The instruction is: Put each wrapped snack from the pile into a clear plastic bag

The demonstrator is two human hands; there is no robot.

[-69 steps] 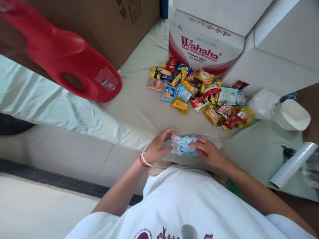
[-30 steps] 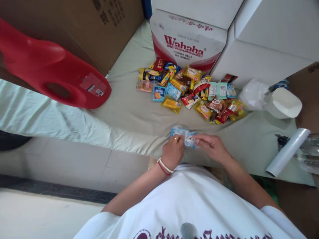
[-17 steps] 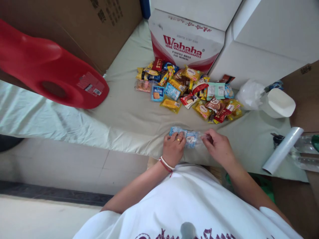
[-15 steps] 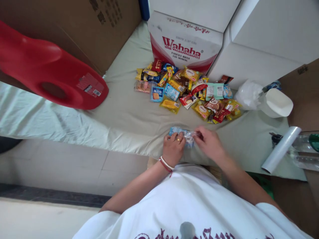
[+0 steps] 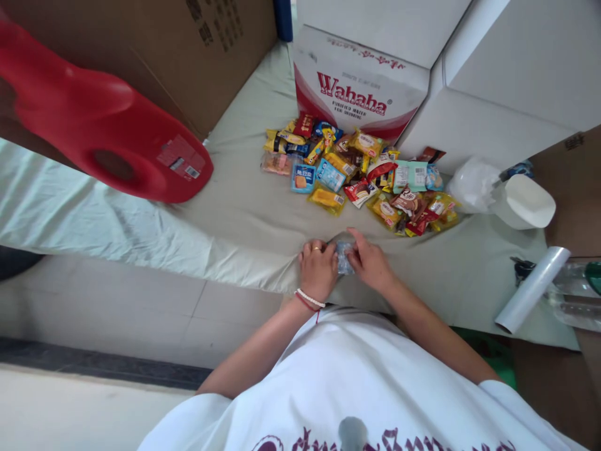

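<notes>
A small pale-blue snack packet [image 5: 345, 259] with a clear, crinkled wrapper lies at the near edge of the cloth, between my hands. My left hand [image 5: 318, 270] is closed on its left side, with curled fingers covering part of it. On the other side, my right hand [image 5: 374, 264] grips the right edge, its index finger pointing forward over the top. Much of the packet is hidden by my fingers. Farther back sits a heap of wrapped snacks, including a yellow packet [image 5: 327, 199] and a blue one [image 5: 303, 178].
A large red jug [image 5: 141, 147] lies at the left by a brown carton [image 5: 159, 56]. White boxes and a Wahaha carton [image 5: 357, 88] stand behind the snacks. To the right are a white container [image 5: 528, 203], a plastic-film roll [image 5: 533, 289] and clear bottles [image 5: 577, 279].
My right hand has moved left and closer to my left hand, and its index finger now extends forward. Less of the packet shows. The view has shifted slightly.
</notes>
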